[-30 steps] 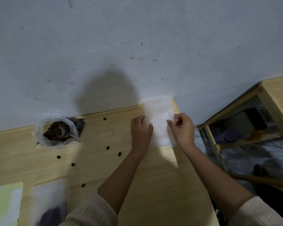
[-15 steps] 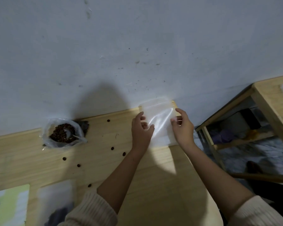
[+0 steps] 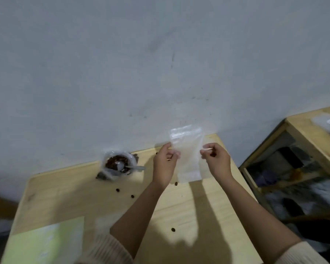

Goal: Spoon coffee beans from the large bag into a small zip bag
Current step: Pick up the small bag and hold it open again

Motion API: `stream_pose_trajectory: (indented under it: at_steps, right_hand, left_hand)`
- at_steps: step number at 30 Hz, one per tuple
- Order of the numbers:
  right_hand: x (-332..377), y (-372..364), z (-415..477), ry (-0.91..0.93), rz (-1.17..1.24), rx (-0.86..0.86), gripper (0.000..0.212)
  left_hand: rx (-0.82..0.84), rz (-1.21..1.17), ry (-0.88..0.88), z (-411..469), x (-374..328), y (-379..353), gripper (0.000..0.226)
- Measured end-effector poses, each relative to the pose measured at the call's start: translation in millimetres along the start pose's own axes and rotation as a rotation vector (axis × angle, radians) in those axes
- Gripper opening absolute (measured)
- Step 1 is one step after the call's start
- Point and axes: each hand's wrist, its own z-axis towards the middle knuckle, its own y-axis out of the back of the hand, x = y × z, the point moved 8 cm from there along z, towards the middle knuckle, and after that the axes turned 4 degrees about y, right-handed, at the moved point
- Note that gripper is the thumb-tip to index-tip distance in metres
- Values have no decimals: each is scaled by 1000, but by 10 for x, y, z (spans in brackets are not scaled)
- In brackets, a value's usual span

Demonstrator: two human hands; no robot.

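Wooden table [image 3: 198,216] stands against a grey wall. The open large bag [image 3: 108,174] sits at the table's 11 o'clock, with a spoon [image 3: 120,165] inside. The small zip bag [image 3: 189,155] is upright at 1 o'clock. The left hand [image 3: 165,164] pinches its 9 o'clock edge and the right hand [image 3: 216,161] its 3 o'clock edge. Loose beans [image 3: 118,190] lie at the bag's 7 o'clock.
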Motion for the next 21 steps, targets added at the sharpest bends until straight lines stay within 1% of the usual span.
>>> stream_pose_trajectory:
  at_steps: [4, 6, 8, 10, 12, 14, 15, 16, 18, 19, 21]
  right_hand:
    - [96, -209, -190, -6, 32, 51, 14]
    - [156, -297, -250, 0, 36, 71, 14]
    - [242, -399, -293, 20, 29, 103, 21]
    - [334, -535, -333, 50, 10, 163, 29]
    - [431, -708, -380, 85, -25, 232, 32]
    - [532, -942, -462, 123, -60, 314, 33]
    - [570, -1047, -500, 138, -78, 356, 33]
    - [605, -1160, -545, 155, -103, 402, 34]
    - [680, -1435, -684, 190, -180, 482, 35]
    - [712, -1543, -739, 211, -221, 486, 34]
    - [823, -1708, -834, 289, -287, 425, 32]
  left_hand:
    - [-13, -38, 43, -59, 37, 337, 24]
    - [-12, -50, 49, -92, 32, 478, 22]
    - [-14, -67, 51, -138, 9, 635, 24]
    - [-25, -66, 53, -181, -45, 823, 29]
    - [-42, -117, 78, -229, -103, 1069, 32]
    - [-57, -194, 104, -283, -150, 1367, 19]
    - [-56, -195, 102, -298, -166, 1495, 13]
    - [-58, -165, 96, -315, -170, 1624, 10]
    - [-70, -95, 94, -385, -127, 1938, 12]
    - [-78, -76, 101, -424, -96, 2073, 14]
    - [-107, -68, 99, -497, -65, 2307, 16]
